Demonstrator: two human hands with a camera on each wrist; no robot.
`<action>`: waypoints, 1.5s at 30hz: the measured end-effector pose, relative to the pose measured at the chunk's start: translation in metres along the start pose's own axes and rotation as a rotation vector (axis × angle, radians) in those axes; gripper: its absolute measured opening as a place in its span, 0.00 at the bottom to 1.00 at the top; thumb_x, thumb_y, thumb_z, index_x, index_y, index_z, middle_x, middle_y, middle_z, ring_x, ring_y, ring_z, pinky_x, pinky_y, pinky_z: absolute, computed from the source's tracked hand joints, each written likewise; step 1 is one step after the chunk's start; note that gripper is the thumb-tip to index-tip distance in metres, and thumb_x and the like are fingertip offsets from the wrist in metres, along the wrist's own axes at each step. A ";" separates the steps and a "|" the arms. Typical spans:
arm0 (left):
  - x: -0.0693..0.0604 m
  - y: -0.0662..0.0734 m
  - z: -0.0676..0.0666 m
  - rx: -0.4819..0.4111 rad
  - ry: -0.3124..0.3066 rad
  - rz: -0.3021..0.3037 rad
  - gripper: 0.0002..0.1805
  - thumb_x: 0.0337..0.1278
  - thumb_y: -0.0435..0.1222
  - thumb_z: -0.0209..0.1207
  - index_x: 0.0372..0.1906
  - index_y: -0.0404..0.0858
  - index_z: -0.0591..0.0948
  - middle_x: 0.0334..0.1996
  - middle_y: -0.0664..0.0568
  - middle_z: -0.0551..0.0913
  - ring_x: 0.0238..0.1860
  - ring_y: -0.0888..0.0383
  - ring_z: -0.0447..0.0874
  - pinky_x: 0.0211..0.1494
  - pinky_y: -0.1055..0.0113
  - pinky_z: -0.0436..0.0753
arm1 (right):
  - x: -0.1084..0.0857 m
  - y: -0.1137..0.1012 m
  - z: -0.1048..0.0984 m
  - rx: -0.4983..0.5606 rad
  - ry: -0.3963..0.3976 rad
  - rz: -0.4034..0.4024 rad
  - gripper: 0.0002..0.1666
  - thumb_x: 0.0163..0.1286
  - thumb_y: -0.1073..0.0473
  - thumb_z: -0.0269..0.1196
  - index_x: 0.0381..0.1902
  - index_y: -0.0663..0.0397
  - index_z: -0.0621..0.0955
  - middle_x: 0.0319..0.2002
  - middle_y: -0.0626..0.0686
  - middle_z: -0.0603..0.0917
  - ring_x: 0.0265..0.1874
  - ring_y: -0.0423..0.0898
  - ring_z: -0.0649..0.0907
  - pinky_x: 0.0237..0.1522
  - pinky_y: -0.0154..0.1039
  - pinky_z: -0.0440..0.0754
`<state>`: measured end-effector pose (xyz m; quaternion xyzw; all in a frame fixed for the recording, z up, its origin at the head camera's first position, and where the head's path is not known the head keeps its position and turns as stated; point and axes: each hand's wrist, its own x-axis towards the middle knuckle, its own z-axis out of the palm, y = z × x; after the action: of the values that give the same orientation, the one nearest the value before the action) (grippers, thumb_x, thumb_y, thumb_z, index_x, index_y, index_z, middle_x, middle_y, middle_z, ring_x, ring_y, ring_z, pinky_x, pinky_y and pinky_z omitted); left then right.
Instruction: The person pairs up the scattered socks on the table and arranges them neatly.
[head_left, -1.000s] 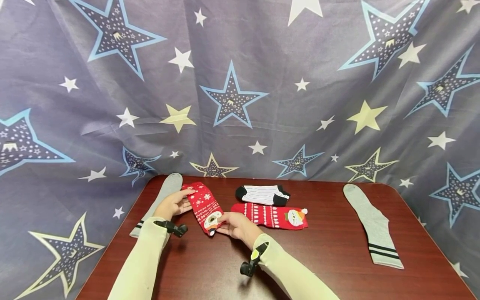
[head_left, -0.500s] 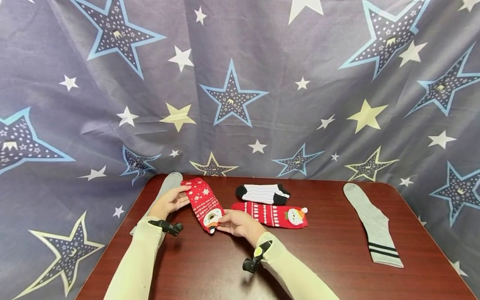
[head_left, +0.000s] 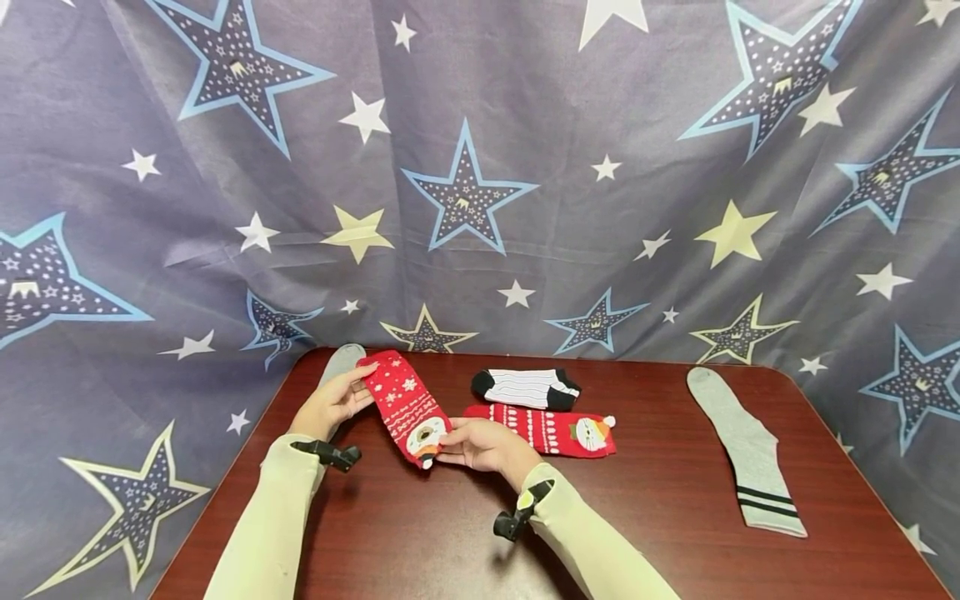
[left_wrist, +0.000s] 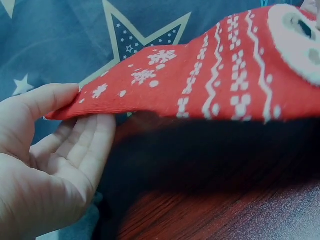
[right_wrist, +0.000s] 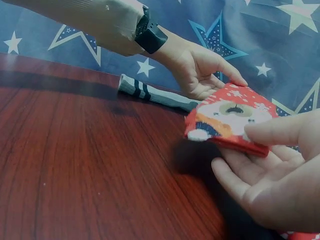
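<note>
A red sock [head_left: 405, 407] with white snowflakes and an animal face is stretched between both hands, lifted off the table. My left hand [head_left: 332, 402] pinches its far plain end, thumb on top and fingers beneath, as the left wrist view shows. At the face end, my right hand [head_left: 487, 447] pinches the sock's edge between thumb and fingers; in the right wrist view the thumb lies beside the white muzzle. A second red sock [head_left: 551, 432] with a cat face lies flat, partly behind the right hand. A grey sock [head_left: 343, 360] lies partly hidden behind the left hand.
A white sock [head_left: 521, 388] with black toe and heel lies behind the second red sock. Another grey sock [head_left: 750, 458] with black stripes lies at the right of the brown table [head_left: 840, 542]. A star-patterned curtain [head_left: 480, 283] hangs along the back.
The held red sock has risen slightly, its far end shifting left and away. My left hand has moved a little left and up with it; the right hand has shifted slightly right.
</note>
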<state>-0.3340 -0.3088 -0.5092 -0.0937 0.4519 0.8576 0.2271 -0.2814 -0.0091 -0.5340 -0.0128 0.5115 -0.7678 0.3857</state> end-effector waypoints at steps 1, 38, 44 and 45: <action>0.000 0.000 0.000 -0.006 0.006 -0.002 0.13 0.80 0.32 0.46 0.45 0.42 0.82 0.40 0.49 0.90 0.44 0.56 0.89 0.50 0.63 0.88 | 0.000 0.000 -0.001 0.001 -0.009 -0.001 0.19 0.76 0.74 0.49 0.61 0.64 0.75 0.36 0.47 0.87 0.41 0.43 0.86 0.76 0.56 0.67; 0.009 -0.006 0.009 0.139 -0.184 -0.005 0.18 0.82 0.31 0.40 0.46 0.41 0.82 0.41 0.51 0.89 0.42 0.59 0.90 0.47 0.67 0.89 | -0.028 -0.067 -0.030 0.204 0.041 -0.102 0.16 0.82 0.63 0.48 0.37 0.51 0.82 0.32 0.45 0.88 0.33 0.38 0.86 0.39 0.31 0.86; 0.013 -0.009 0.018 0.202 -0.197 0.013 0.14 0.81 0.32 0.42 0.47 0.42 0.81 0.40 0.51 0.89 0.41 0.59 0.91 0.47 0.67 0.89 | -0.039 -0.080 -0.042 0.130 0.046 -0.083 0.25 0.83 0.60 0.47 0.29 0.44 0.85 0.30 0.40 0.85 0.32 0.37 0.82 0.38 0.29 0.80; 0.014 -0.009 0.019 0.212 -0.197 0.014 0.14 0.81 0.32 0.42 0.47 0.42 0.81 0.40 0.51 0.89 0.41 0.59 0.91 0.46 0.67 0.89 | -0.041 -0.082 -0.045 0.097 0.042 -0.076 0.26 0.84 0.60 0.46 0.29 0.42 0.85 0.30 0.40 0.84 0.33 0.37 0.81 0.38 0.30 0.80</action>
<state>-0.3408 -0.2843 -0.5100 0.0186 0.5162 0.8116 0.2730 -0.3182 0.0657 -0.4751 0.0028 0.4807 -0.8059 0.3456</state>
